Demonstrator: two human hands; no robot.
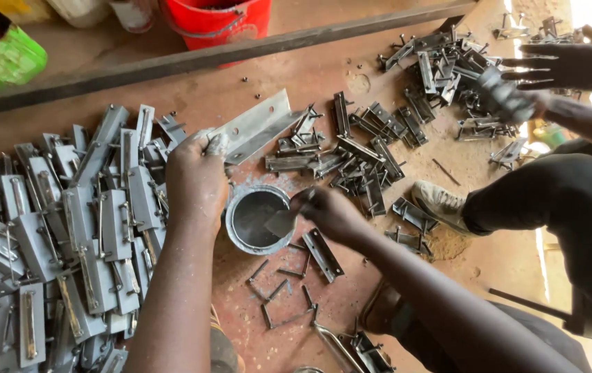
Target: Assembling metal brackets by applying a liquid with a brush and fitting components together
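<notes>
Nearest the person, a few thin dark metal pins (279, 290) lie loose on the reddish-brown work board (489, 255), about seven of them. Just past them stands one small round grey tin of silver paint (258, 220), near the middle of the board. The right hand (334, 215) is closed around a small paint-covered brush (283, 222) whose tip dips into the tin. The left hand (196, 181) is closed on one end of a flat silver-grey metal plate (258, 128), held tilted just above the tin. It looks like the painting step: the loaded brush must next be lifted and wiped along the plate. At the left edge sits a big heap of grey painted door bolts (61, 228), too many to count. Toward the far right corner lie dozens of dark unpainted bolts (372, 155), where another person's hand (572, 65) reaches. One red plastic bucket (216, 17) stands beyond the far edge
</notes>
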